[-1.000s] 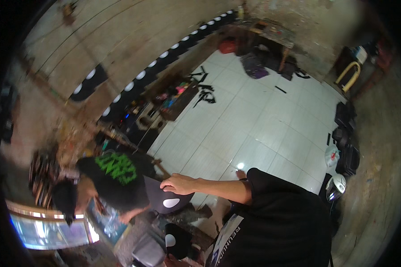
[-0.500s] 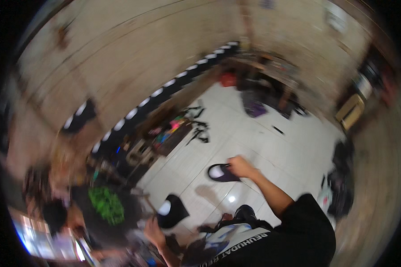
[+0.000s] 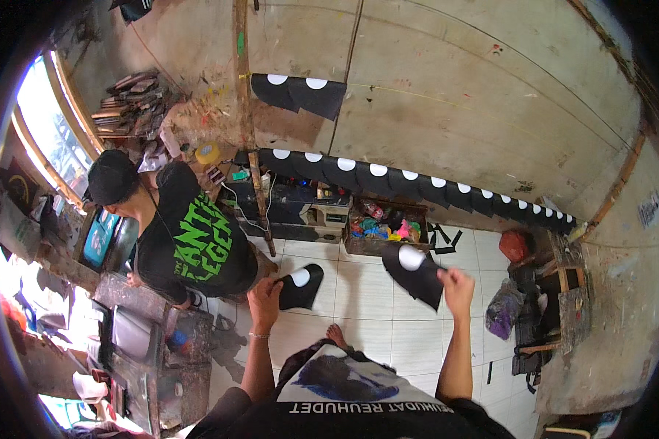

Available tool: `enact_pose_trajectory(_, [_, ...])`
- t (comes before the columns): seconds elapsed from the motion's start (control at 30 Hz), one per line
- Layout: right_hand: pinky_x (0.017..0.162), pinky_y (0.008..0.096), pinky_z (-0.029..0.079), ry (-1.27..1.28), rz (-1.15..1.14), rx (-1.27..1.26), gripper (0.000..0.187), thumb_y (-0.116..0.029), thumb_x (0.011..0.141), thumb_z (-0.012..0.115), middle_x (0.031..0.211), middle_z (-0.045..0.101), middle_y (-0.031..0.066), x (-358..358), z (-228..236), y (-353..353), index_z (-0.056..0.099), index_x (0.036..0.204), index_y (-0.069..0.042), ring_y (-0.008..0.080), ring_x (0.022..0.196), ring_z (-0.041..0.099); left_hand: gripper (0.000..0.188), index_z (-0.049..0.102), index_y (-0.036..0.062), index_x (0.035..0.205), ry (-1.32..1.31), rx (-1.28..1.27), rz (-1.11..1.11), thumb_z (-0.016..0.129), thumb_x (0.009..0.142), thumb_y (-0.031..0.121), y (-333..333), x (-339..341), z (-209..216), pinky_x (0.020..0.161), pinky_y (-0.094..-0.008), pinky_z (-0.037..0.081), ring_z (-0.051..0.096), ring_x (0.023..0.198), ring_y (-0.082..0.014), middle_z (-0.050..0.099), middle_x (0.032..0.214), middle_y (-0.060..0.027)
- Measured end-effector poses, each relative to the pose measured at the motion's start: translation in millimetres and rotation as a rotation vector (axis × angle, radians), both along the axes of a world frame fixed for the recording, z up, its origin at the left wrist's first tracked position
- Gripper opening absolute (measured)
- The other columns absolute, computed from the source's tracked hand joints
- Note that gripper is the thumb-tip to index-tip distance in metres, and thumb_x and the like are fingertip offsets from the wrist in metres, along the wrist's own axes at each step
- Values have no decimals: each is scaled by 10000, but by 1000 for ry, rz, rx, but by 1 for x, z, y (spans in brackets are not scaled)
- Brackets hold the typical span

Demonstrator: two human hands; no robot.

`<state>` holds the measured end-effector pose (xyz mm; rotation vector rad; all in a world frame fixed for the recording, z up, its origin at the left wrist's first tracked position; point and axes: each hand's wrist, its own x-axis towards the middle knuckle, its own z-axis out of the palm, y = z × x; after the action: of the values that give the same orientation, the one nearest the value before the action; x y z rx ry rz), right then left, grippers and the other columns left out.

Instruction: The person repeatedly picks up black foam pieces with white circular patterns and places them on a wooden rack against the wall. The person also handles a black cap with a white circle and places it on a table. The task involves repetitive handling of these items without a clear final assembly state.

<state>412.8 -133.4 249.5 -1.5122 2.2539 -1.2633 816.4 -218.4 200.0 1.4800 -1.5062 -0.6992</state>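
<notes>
My left hand [image 3: 264, 301] pinches one edge of a flat black fabric piece [image 3: 298, 295] with a rounded end and a white patch. Off to the right, my right hand [image 3: 458, 290] grips the corner of a similar black piece [image 3: 419, 282], also marked with a white patch. Both pieces hang in the air above the tiled floor, apart from each other. Ahead, a long row of the same black pieces [image 3: 395, 180] hangs overlapping along the wall. Two more black pieces [image 3: 316, 97] hang on a yellow string higher up.
A person in a black cap and shirt [image 3: 187, 245] bends over a cluttered workbench [image 3: 190, 358] close on my left. By the wall stand a wooden box of colourful scraps [image 3: 388, 238] and a wooden post [image 3: 258, 190]. A small wooden table [image 3: 570, 314] is at the right.
My view has swung left, toward the hanging row and the other person. Both hands still hold their black pieces, now spread apart in front of me.
</notes>
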Motion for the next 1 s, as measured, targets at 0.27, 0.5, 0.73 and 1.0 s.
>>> enact_pose_trajectory(0.27, [518,238,380,-36,198,-415,179,-133,777,666,584,541,70,-28,113,-284,643,850,29,52,572,443,144,622,-17,849,-80,-37,206,646,777,105,-68,-14,24,519,-270,408,524,546,-119,598,638,-94])
enact_pose_trajectory(0.5, [610,233,442,-341,470,-521,252,-103,768,677,752,644,34,-47,101,-489,649,993,8,68,659,535,107,601,-25,797,-61,9,464,632,785,77,-106,-48,21,519,-243,361,391,539,-80,469,559,-26])
enact_pose_trajectory(0.73, [506,171,323,-636,597,-354,439,14,760,660,648,483,-44,-70,44,-543,537,1181,-4,24,575,389,99,593,-26,784,53,13,570,631,799,64,-149,-104,14,555,-206,369,420,607,-40,494,618,14])
enact_pose_trajectory(1.0, [534,178,375,-608,642,-382,483,-30,794,654,657,538,-18,-73,39,-559,467,1237,6,32,573,449,94,596,-32,791,19,124,584,630,801,56,-199,-144,30,543,-206,370,424,599,-42,511,622,10])
